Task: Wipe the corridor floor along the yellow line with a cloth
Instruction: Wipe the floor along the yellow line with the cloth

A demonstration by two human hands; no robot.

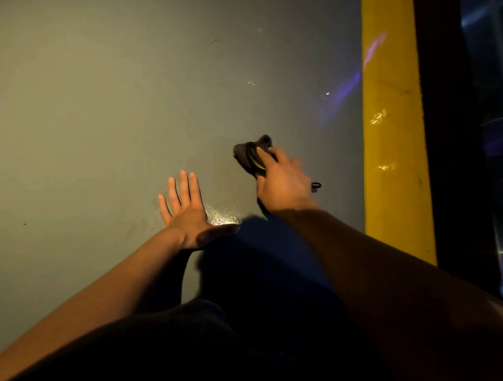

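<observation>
Head view, looking down on a dim corridor: the yellow line (pixel 391 133) runs away from the person along the far-right side of the grey floor (pixel 119 98), its long axis pointing straight ahead, with a dark border on its outer edge. A dark cloth (pixel 247 154) with a thin yellow-green trim lies bunched on the floor to the left of the line, near it but not touching. The right hand (pixel 284 181) is on the cloth, fingers curled over its rear part and pressing it down; this is the hand nearer the line. The left hand (pixel 186 209) lies well to the left of the line, fingers straight and spread, palm flat on the floor as a prop, holding nothing. Small wet glints show on the line and on the floor beside it, ahead of the cloth. Judging by this, the coming stroke has to carry the cloth forward, parallel to the line and closer to its left edge
</observation>
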